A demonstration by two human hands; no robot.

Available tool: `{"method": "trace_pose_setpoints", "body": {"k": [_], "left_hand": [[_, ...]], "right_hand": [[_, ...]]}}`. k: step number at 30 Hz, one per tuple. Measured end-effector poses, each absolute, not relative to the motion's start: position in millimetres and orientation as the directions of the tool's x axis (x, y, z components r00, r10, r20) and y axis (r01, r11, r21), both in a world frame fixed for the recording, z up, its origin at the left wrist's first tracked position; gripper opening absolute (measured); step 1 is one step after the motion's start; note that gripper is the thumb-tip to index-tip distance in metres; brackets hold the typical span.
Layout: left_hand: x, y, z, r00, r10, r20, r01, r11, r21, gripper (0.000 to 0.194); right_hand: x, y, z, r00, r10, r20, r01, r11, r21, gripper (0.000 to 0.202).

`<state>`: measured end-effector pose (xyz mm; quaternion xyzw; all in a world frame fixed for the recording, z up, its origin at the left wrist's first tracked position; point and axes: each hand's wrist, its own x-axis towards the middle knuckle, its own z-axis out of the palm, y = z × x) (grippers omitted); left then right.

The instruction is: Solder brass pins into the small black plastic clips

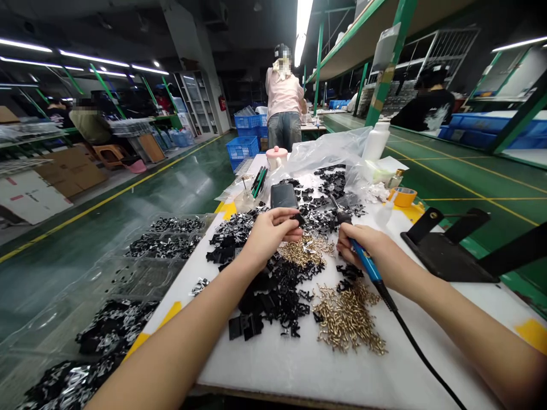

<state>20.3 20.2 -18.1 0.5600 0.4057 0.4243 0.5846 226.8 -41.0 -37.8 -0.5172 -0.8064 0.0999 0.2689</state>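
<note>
Above the middle of the white table [299, 364], my left hand [273, 230] pinches a small black part [299, 218] between thumb and fingers. My right hand [363, 245] is wrapped round a blue soldering iron [366, 261], whose tip points up and away to the left, with its black cable running down to the front right. Between the hands lies a pile of brass-coloured pieces [302, 251]. A second brass pile [348, 319] is nearer the front. Black parts [282, 290] are heaped below my left hand, and a dark phone [284, 196] lies just beyond it.
Clear trays [162, 245] of black parts stand at the left. Beyond my right hand are a black metal stand [448, 250], orange tape [402, 197] and a white bottle [376, 141]. A lidded cup [276, 158] and plastic bag are at the back; a person stands beyond.
</note>
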Motion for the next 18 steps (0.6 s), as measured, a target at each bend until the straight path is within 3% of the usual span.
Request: {"method": "trace_pose_setpoints", "body": {"k": [5,11,18], "left_hand": [[18.9,25.9,-22.0,0.317,0.948,-0.033,-0.215,0.105,0.971,0.022],[19.4,29.1,-26.2,0.331,0.942,-0.053,-0.274,0.15,0.95,0.015],[19.7,25.8,-23.3,0.32,0.947,0.018,-0.19,0.045,0.981,0.019]], "right_hand": [[229.0,-50.0,-34.3,-0.385,0.905,0.181,0.826,0.426,-0.369,0.022],[223.2,-54.9,-32.9,-0.417,0.896,0.154,0.842,0.444,-0.306,0.019],[239.5,-33.3,-39.0,-0.231,0.898,0.375,0.834,0.381,-0.4,0.02]]}}
